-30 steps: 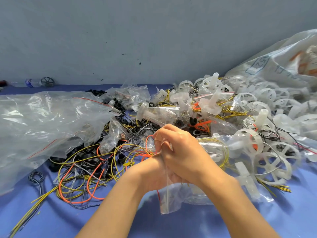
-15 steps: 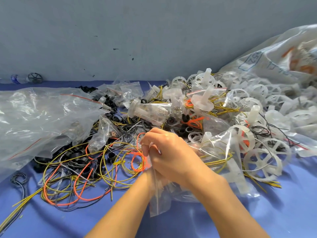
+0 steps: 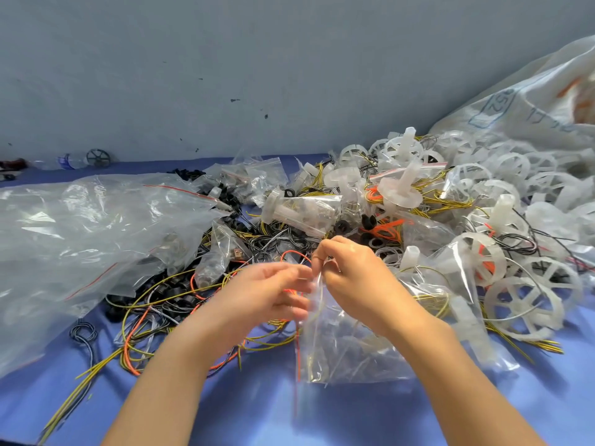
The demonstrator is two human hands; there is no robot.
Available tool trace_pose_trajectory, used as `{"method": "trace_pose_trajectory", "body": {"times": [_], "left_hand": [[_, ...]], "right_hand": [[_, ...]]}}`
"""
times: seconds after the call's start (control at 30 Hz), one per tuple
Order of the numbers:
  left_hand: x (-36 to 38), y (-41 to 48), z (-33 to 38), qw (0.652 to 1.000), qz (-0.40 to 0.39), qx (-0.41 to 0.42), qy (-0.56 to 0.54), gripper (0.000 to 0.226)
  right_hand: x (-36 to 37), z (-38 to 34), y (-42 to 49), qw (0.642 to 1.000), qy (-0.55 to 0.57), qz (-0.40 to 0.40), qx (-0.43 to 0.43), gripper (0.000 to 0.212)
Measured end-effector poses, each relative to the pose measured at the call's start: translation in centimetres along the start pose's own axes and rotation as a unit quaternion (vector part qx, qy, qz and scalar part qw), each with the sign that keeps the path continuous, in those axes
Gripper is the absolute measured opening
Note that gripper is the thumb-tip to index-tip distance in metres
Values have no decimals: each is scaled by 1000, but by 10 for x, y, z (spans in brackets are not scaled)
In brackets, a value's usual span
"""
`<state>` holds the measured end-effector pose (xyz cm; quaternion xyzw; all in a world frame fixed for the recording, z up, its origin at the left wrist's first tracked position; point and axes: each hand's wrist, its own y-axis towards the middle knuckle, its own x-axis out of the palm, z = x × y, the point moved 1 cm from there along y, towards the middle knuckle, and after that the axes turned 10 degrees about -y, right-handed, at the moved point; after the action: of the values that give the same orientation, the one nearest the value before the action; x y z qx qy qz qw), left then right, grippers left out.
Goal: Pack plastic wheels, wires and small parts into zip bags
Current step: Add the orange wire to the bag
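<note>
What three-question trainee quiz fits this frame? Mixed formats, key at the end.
1. True or false: the right hand pinches the top edge of the small zip bag.
2. Pick one: the white plastic wheels are heaped A) to the left of both hands, B) to the right of both hands, C) inside the bag being pinched.
3. Fill in: the cloth under everything is ___.
Key: 1 true; 2 B; 3 blue.
</note>
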<state>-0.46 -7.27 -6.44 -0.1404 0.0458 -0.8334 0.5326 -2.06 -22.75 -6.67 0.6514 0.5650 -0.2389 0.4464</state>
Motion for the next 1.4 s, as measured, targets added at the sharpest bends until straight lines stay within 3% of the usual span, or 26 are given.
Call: {"method": "trace_pose_trajectory", "body": {"times": [0.1,0.2,0.33,0.47,0.6,0.73,0.87,1.03,1.2,1.4], "left_hand": [[-30,2,4,990,118,64,31,25],[-46,5,-3,974,153,80,144,23],[-46,6,-16,941,127,86,303,22],[-36,5,-22,867,75,90,485,26],[-30,2,-30,844,23,66,531,30],[-30,2,-33,819,39,126,559,16],[-39,1,-23,835,67,202,507,11],[-53,-5,-2,868,163,287,372,15],[-58,0,2,947,191,230,118,15],[-53,3,2,968,163,189,-39,15]], "right_hand": [[1,3,-1,998,-26,-53,0,29],[2,4,-2,997,-43,-71,1,30],[2,4,-2,996,-36,-80,6,34],[0,4,-1,996,-35,-77,6,35],[1,7,-2,996,-29,-83,14,36],[0,9,-1,997,-30,-74,20,36],[-2,7,-2,997,-30,-69,17,37],[-3,6,-3,997,-26,-63,18,39],[-3,3,-4,999,-3,-44,13,38],[-3,-2,-2,999,48,-11,4,22]]}}
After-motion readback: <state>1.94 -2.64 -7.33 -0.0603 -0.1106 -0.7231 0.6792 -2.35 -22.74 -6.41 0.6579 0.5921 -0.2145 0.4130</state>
